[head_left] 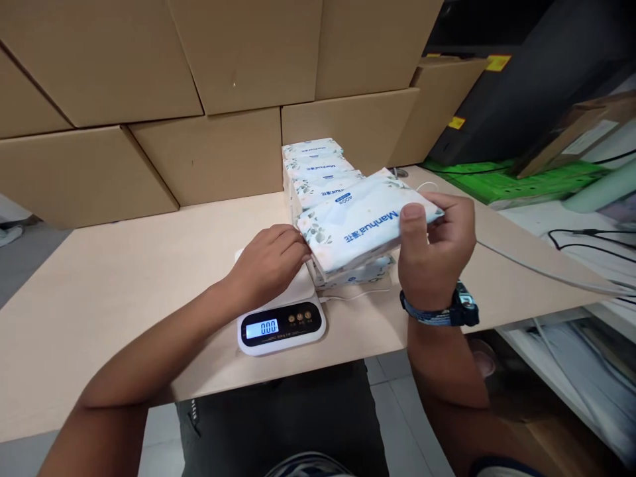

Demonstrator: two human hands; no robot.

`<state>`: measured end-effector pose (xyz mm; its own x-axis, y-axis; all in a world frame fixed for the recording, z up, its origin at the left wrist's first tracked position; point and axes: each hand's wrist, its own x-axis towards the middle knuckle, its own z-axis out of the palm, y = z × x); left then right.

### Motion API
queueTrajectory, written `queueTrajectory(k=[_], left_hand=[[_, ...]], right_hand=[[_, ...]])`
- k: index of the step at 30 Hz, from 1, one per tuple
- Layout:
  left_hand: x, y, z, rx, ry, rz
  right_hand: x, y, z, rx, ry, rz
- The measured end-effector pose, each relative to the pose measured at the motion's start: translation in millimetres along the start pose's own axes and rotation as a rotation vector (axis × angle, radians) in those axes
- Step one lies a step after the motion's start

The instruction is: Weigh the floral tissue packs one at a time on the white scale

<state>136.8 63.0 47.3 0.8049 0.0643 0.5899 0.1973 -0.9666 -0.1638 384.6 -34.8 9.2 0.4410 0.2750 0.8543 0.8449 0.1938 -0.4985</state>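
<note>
Pale table (124, 265), cardboard boxes (209, 159) behind, tissue pack (365, 222) up

My right grip (437, 245) is pinching the pack's right end, thumb on top. Left grip (271, 262) curls at its left corner, can't tell if it's pinching. Pack's just right of the scale (282, 331), which reads 0.00; more packs (311, 164) sit behind. Tip: go light on the thumb, wrap probably creases easily, and keep knuckles off the scale.

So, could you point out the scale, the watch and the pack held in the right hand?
Scale (282, 324): head view, on its dark front panel, between display and buttons.
Watch (444, 315): head view, on its strap.
Held pack (362, 222): head view, on its printed upper face.
</note>
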Motion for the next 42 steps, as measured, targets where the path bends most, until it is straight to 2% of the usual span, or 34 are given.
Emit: queueTrajectory(k=[3, 7, 14, 22, 29, 37, 42], left_hand=[[-1.7, -0.2, 1.4, 0.005, 0.053, 0.035], [-7.4, -0.1, 3.2, -0.066, 0.079, -0.017], [-11.0, -2.0, 0.1, -0.051, 0.053, -0.044], [-12.8, -1.8, -3.3, -0.057, 0.007, -0.005], [-11.7, -9.6, -5.5, -0.020, -0.062, 0.020], [-9.2, -8.2, -6.3, -0.049, -0.014, 0.061], [-9.4, -5.2, -4.5, -0.057, 0.026, 0.062]], right_hand=[[5.0, 0.2, -0.6, -0.018, -0.008, 0.100], [4.3, -3.4, 4.8, -0.093, -0.087, 0.064], [-2.0, -17.7, 11.7, -0.184, 0.067, -0.120], [-1.9, -12.8, 12.0, -0.201, 0.136, -0.143], [-1.5, -8.8, 12.2, -0.212, 0.118, -0.115], [-0.9, -6.5, 7.8, -0.215, 0.077, -0.099], [1.3, -14.3, 4.4, -0.217, 0.009, -0.062]])
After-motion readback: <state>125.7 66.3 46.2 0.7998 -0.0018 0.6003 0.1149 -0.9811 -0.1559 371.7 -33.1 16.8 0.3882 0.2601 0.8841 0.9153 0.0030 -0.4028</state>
